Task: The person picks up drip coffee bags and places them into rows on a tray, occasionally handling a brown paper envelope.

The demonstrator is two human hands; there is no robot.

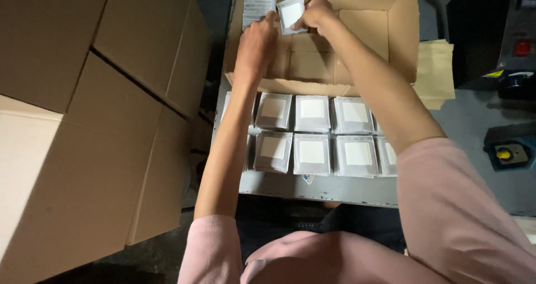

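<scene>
Pink sleeves (446,217) reach forward over the desk (324,188), where two rows of small grey-and-white packets (311,133) lie flat side by side. Beyond them sits an open cardboard box (402,32). Over it, the right hand (315,13) pinches one packet (291,13), its grip clamped on an edge; the left hand (255,44) touches its other side, fingers curled. A packet stack (258,2) stands inside the box's left corner.

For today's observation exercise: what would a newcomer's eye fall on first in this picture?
First, the two hands, left hand and right hand, meeting over an open cardboard box at the top, holding a small white-faced packet between them. Next, two neat rows of similar packets on the grey table just below the box. Large closed cartons fill the left side.
</scene>
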